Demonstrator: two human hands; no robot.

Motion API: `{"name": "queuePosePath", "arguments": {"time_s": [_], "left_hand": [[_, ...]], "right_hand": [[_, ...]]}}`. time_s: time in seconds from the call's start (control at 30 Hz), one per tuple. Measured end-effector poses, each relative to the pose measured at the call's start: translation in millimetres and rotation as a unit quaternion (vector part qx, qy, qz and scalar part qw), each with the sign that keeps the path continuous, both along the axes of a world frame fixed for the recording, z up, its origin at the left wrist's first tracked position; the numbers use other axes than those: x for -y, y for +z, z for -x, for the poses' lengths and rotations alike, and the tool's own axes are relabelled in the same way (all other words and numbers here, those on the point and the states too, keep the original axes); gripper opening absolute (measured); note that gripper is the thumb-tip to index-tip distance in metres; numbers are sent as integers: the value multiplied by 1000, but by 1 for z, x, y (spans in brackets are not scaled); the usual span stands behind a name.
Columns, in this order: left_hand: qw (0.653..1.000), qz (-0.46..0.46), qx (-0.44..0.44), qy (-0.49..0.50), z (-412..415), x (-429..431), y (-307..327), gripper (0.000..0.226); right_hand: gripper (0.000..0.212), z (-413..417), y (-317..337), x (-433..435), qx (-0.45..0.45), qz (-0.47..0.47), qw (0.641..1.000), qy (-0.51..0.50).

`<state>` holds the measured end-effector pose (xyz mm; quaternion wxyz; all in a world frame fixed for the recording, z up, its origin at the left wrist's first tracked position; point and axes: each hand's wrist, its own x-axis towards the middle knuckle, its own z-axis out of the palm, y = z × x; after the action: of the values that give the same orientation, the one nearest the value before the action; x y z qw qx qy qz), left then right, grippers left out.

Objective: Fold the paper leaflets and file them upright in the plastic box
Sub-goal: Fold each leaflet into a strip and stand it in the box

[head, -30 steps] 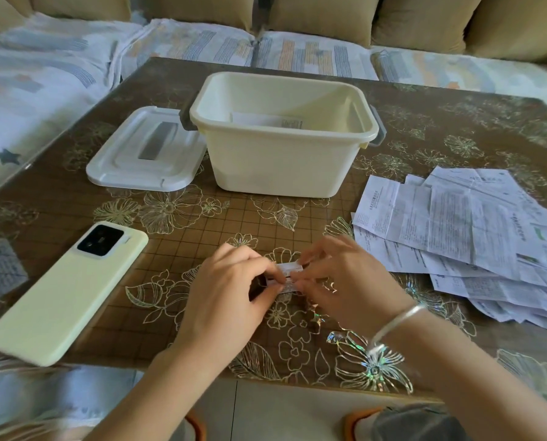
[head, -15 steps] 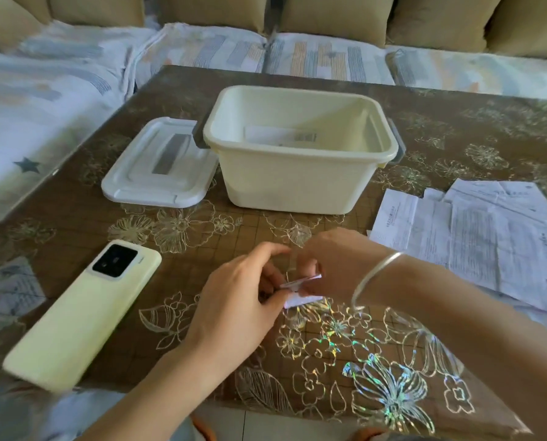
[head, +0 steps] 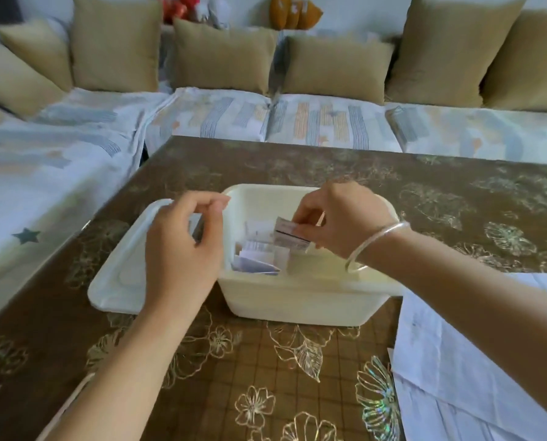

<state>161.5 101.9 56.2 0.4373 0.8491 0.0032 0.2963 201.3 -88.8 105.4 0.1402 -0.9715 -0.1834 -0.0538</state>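
Right grip [head: 339,218] pinched on 1 folded leaflet [head: 289,238], held over the inside of the plastic box [head: 297,302]. Left grip [head: 183,246] loosely curled, holding nothing, above the box's left rim and the lid [head: 116,281]. Filed leaflets [head: 259,256] lean inside the box. Unfolded sheets [head: 450,361] lie on the desk [head: 259,377], right of the box.

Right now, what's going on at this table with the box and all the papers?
A person is filing folded leaflets. The right hand pinches a folded leaflet just above the open plastic box, where a few folded ones already sit. The left hand hovers over the lid beside the box, fingers loosely curled and holding nothing. A spread of unfolded sheets waits on the table to the right.
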Motion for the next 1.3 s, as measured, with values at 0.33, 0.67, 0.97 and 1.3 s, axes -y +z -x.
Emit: {"name": "queuePosePath", "arguments": {"time_s": [0.33, 0.67, 0.97, 1.3], "left_hand": [[1000, 26, 0, 4, -10, 6, -14, 17], [1000, 30, 6, -6, -8, 6, -14, 21], [1000, 18, 9, -7, -9, 4, -15, 23], [999, 26, 40, 16, -3, 4, -10, 21]], "right_hand": [[5, -37, -23, -41, -21, 101, 993, 51], [3, -45, -37, -60, -73, 103, 990, 64], [20, -39, -41, -70, -78, 157, 980, 96], [12, -34, -5, -48, 19, 87, 993, 80]]}}
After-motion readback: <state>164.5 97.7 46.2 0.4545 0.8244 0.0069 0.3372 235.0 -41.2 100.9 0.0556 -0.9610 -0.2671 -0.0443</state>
